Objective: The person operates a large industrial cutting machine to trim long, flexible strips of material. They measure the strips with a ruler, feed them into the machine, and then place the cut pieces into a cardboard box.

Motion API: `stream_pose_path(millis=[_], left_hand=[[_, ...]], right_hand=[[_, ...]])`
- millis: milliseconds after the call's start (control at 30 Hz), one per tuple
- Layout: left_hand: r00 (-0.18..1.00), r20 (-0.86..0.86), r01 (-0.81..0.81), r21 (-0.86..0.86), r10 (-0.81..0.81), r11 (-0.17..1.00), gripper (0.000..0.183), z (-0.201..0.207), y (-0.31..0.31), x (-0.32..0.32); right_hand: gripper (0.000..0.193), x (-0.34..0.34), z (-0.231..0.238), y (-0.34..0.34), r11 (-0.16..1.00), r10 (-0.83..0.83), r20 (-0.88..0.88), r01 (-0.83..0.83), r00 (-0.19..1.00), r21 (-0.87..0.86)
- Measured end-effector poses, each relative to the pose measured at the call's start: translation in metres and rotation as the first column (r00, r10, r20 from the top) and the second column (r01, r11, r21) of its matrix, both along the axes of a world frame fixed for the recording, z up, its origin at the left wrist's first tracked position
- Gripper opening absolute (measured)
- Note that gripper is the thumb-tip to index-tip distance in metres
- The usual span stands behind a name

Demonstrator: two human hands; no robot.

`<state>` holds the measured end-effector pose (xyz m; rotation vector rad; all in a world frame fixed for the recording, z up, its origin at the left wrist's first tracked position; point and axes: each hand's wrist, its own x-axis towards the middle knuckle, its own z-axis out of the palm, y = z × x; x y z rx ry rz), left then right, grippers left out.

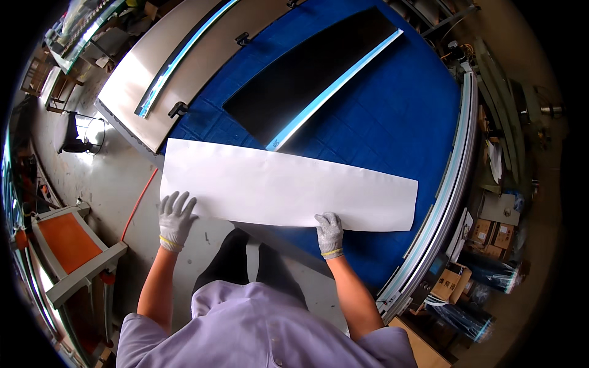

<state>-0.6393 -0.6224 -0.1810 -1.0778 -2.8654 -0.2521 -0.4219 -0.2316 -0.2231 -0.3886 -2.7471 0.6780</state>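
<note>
A long white sheet, bowed along its near edge, lies across the near side of the blue-covered table in front of me. My left hand, in a grey knit glove with a yellow cuff, touches the sheet's near left corner with fingers stretched and spread. My right hand, gloved alike, grips the near edge right of its middle; the fingers curl over it and their undersides are hidden. Just beyond the sheet rests a black panel with a light-blue and white strip along its right edge.
The blue table surface adjoins a beige board bearing another blue-edged strip. Small black clamps sit along their seam. Long pale profiles line the right side. An orange-topped stand is at left, cardboard boxes at right.
</note>
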Motion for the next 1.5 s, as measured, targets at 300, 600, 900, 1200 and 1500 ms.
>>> stream_pose_path(millis=[300,600,900,1200,1500], left_hand=[[0.976,0.047,0.207,0.095,-0.212,0.974,0.02,-0.026,0.006,-0.018],[0.944,0.331,-0.034,0.125,-0.01,0.992,0.013,-0.02,-0.015,-0.038],[0.816,0.558,-0.207,0.039,0.15,0.978,0.008,-0.045,-0.017,-0.069],[0.309,0.95,-0.675,0.186,0.045,0.714,0.022,-0.07,-0.113,-0.043],[-0.098,0.97,-0.933,-0.012,-0.22,0.36,0.034,-0.035,-0.085,-0.049]], right_hand=[[0.025,0.03,-0.011,0.03,0.976,0.141,0.077,-0.151,0.987,0.159],[0.014,0.079,0.005,0.113,0.973,0.032,0.126,-0.06,0.991,0.223],[0.017,0.048,0.006,0.13,0.997,-0.072,0.547,0.077,0.834,0.014],[0.008,0.063,0.013,0.119,0.99,-0.034,0.305,-0.011,0.952,0.144],[0.002,0.073,0.01,0.1,0.975,-0.223,0.255,0.22,0.941,0.042]])
